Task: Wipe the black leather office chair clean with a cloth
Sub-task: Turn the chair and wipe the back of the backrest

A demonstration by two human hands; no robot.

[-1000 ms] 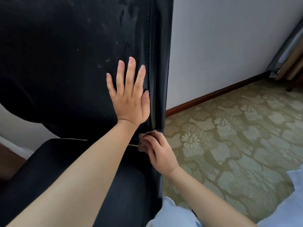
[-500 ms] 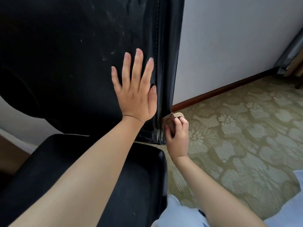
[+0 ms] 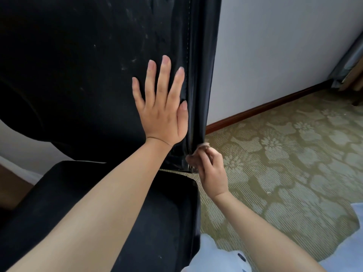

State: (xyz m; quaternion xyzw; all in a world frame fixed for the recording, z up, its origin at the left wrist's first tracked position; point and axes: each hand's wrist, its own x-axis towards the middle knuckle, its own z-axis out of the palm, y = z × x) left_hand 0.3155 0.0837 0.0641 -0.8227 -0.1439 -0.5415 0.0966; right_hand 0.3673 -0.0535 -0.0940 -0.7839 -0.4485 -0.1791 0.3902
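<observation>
Right hand [image 3: 211, 169] has slid cloth [image 3: 204, 145] lower along chair [image 3: 78, 75] edge.

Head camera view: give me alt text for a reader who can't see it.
A left hand presses flat on a black leather chair backrest while the right hand pinches a small tan cloth against the backrest's lower right edge, above the seat and patterned green carpet.

1. Floor [image 3: 284, 183]: fitted carpet, olive green with a pale floral pattern and fine ribbing.
2. Boundary: a dark brown wooden skirting board [image 3: 265, 107] runs along the foot of the white wall [image 3: 275, 55].
3. Load: the black leather office chair [image 3: 88, 95] stands over the carpet's left portion; its base is not visible.
4. Far right corner: partly visible furniture, unidentifiable.
</observation>
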